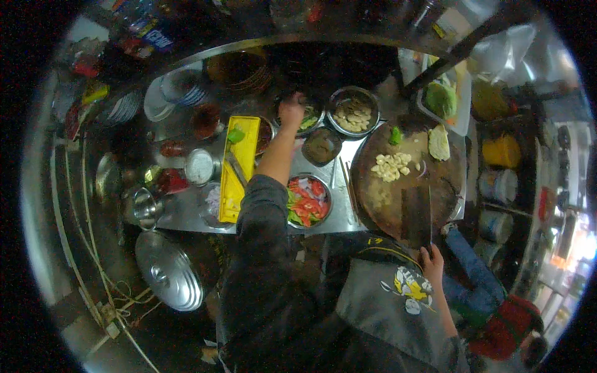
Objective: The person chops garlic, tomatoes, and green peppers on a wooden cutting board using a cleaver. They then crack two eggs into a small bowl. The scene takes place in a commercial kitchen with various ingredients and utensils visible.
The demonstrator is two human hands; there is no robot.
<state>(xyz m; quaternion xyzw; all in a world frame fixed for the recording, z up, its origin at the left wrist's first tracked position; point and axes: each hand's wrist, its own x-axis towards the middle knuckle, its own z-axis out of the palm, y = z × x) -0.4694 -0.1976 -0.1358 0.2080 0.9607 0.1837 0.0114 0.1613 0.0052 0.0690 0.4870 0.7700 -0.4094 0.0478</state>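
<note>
My left hand (pixel 291 111) reaches to the back of the counter, over a dark bowl of cut green vegetables (pixel 308 122). Its fingers are dim, and whether they hold anything is unclear. With my right hand (pixel 433 262) I grip a cleaver (pixel 416 217) at the front edge of a round wooden chopping block (pixel 380 212). Peeled garlic cloves (pixel 392 166) lie in a pile beyond the blade. A piece of green pepper (pixel 395 135) and a pale cut vegetable (pixel 439 143) rest farther back on the block.
Beside my left forearm are a yellow slicer tray (pixel 225 200) and a bowl of sliced red and green vegetables (pixel 308 201). A bowl of pale slices (pixel 353 116) stands left of the block. Stacked metal lids (pixel 168 275) are low left. Someone's blue-clad legs (pixel 473 265) are at right.
</note>
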